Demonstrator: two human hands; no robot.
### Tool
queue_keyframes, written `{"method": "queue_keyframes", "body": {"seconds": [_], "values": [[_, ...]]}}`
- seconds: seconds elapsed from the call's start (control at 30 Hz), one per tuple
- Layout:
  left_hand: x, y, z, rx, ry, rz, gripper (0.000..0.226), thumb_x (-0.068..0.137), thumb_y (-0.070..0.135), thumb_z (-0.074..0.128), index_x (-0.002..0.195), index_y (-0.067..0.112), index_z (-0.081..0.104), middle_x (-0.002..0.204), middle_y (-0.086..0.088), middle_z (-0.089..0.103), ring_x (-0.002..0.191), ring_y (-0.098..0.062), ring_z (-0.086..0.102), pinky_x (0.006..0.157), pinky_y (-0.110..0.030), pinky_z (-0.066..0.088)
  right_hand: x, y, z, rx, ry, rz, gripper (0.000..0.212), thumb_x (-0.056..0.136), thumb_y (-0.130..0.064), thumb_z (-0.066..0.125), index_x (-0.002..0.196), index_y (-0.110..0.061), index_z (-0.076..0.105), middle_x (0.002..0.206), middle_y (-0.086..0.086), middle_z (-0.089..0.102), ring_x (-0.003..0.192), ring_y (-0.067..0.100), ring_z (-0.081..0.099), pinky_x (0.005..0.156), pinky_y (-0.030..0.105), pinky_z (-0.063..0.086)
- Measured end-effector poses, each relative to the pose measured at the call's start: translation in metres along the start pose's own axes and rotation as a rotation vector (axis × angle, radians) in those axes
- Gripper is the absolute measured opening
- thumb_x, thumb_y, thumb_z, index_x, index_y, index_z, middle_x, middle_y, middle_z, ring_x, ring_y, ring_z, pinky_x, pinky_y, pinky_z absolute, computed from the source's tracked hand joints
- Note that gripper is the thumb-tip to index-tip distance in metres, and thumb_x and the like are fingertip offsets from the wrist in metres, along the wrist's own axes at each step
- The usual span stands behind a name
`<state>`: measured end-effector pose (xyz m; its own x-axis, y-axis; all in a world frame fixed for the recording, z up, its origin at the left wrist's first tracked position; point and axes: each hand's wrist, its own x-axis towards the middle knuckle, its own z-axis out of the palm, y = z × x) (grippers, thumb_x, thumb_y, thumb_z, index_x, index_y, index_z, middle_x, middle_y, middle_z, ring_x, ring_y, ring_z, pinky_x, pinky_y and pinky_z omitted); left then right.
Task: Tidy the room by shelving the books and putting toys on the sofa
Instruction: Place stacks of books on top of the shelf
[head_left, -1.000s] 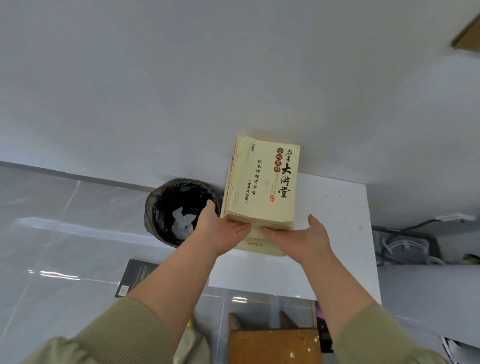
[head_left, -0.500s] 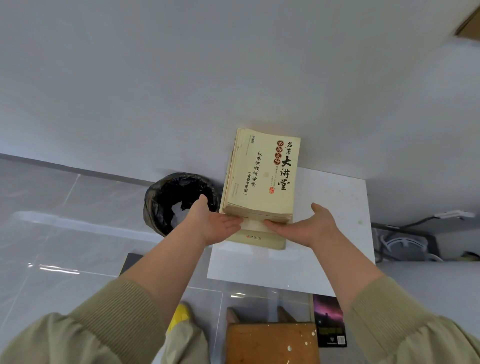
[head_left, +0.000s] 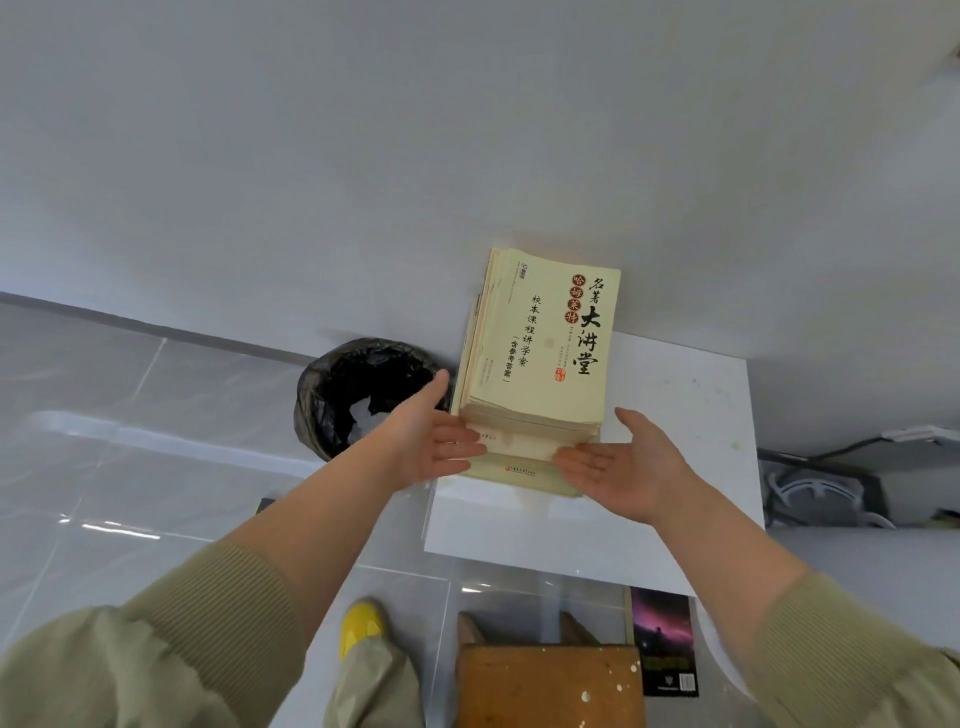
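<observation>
a plain pale wall (head_left: 363, 156) meets a glossy grey tiled floor (head_left: 130, 441). a bin (head_left: 324, 400) lined in black stands beside a white table (head_left: 685, 426), with a paint-flecked wooden stool (head_left: 550, 686) nearer.

Bright, even indoor light across a wide-angle view.
Pale glare streaks are reflected on the glossy floor tiles (head_left: 104, 525), and only a faint, soft shadow is cast by the stack of books (head_left: 540, 353) onto the white tabletop (head_left: 691, 441). Straight lines are bowed toward the edges, and the sleeves (head_left: 156, 649) are rendered stretched and slightly soft at the lower corners.

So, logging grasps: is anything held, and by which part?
Nothing held: left hand and right hand are open, fingertips at the near end of the book stack.
</observation>
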<state>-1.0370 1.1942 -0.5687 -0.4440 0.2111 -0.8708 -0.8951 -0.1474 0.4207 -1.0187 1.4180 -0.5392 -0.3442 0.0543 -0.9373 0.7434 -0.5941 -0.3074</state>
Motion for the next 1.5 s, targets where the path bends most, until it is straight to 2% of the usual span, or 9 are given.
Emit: {"method": "queue_keyframes", "body": {"seconds": [0.07,0.1,0.2,0.3,0.4,0.77,1.1,1.3,1.5], "values": [[-0.003,0.004,-0.005,0.516,0.291,0.238,0.055,0.093,0.056,0.041,0.102,0.005,0.058,0.109,-0.012,0.066,0.104,-0.032,0.064,0.09,-0.041,0.05,-0.005,-0.002,-0.005,-0.496,0.147,-0.209,0.063,0.094,-0.048,0.048,0.136,-0.002,0.039,0.127,0.017,0.053,0.109,0.03,0.057,0.096,0.043,0.046],[-0.005,0.005,-0.005,0.655,0.358,0.388,0.051,0.092,0.054,0.045,0.114,0.009,0.056,0.117,-0.009,0.063,0.114,-0.03,0.059,0.092,-0.04,0.047,-0.008,-0.003,-0.006,-0.692,0.197,-0.37,0.064,0.092,-0.049,0.05,0.14,-0.009,0.036,0.134,0.011,0.049,0.113,0.026,0.054,0.099,0.042,0.044],[-0.018,0.006,0.007,0.823,0.166,0.682,0.098,0.081,0.042,0.069,0.152,0.027,0.002,0.152,0.004,0.03,0.137,-0.017,0.035,0.104,-0.035,0.036,-0.018,-0.004,0.003,-1.178,0.056,-0.803,0.095,0.08,-0.041,0.072,0.151,-0.026,0.011,0.154,-0.004,0.02,0.136,0.015,0.029,0.109,0.033,0.03],[-0.01,0.006,0.015,1.133,0.179,0.856,0.11,0.075,0.041,0.075,0.151,0.027,-0.003,0.159,0.005,0.007,0.14,-0.014,0.027,0.107,-0.031,0.034,-0.01,-0.005,0.017,-1.719,0.064,-0.964,0.115,0.068,-0.05,0.079,0.151,-0.034,0.0,0.159,-0.006,-0.005,0.144,0.015,0.007,0.113,0.035,0.023],[0.003,0.011,0.015,1.317,0.284,0.922,0.1,0.08,0.043,0.07,0.152,0.026,0.003,0.16,0.004,-0.003,0.137,-0.019,0.033,0.103,-0.031,0.036,0.005,-0.015,0.021,-1.98,0.162,-1.113,0.102,0.075,-0.052,0.071,0.152,-0.03,0.007,0.159,0.008,-0.006,0.143,0.026,0.013,0.114,0.037,0.021],[0.018,0.038,0.016,1.608,0.354,1.0,0.093,0.085,0.054,0.059,0.152,0.016,0.005,0.16,-0.008,0.002,0.13,-0.024,0.038,0.107,-0.031,0.027,0.019,-0.04,0.033,-2.159,0.192,-1.18,0.094,0.081,-0.062,0.057,0.152,-0.03,0.005,0.159,0.011,-0.003,0.141,0.03,0.017,0.116,0.038,0.012],[0.025,0.036,-0.001,1.337,0.127,0.912,0.115,0.072,0.047,0.076,0.151,0.029,-0.007,0.16,0.008,-0.004,0.137,-0.019,0.033,0.108,-0.035,0.035,0.023,-0.034,0.018,-1.898,0.089,-1.162,0.105,0.069,-0.054,0.075,0.151,-0.024,0.016,0.16,0.004,-0.004,0.146,0.021,0.007,0.119,0.035,0.014],[0.032,0.032,-0.011,1.307,0.106,0.943,0.115,0.071,0.045,0.077,0.15,0.035,-0.006,0.159,0.009,0.011,0.139,-0.015,0.03,0.11,-0.028,0.029,0.025,-0.036,0.011,-2.005,0.112,-1.227,0.104,0.07,-0.057,0.073,0.151,-0.02,0.018,0.16,0.008,0.003,0.144,0.025,0.013,0.117,0.039,0.014],[0.031,0.031,-0.006,1.281,0.161,0.968,0.112,0.071,0.043,0.078,0.151,0.031,-0.001,0.155,0.008,0.027,0.136,-0.013,0.031,0.11,-0.03,0.028,0.027,-0.04,0.012,-2.106,0.19,-1.294,0.102,0.067,-0.067,0.066,0.148,-0.016,0.031,0.156,0.014,0.022,0.137,0.031,0.034,0.108,0.046,0.032]]}}
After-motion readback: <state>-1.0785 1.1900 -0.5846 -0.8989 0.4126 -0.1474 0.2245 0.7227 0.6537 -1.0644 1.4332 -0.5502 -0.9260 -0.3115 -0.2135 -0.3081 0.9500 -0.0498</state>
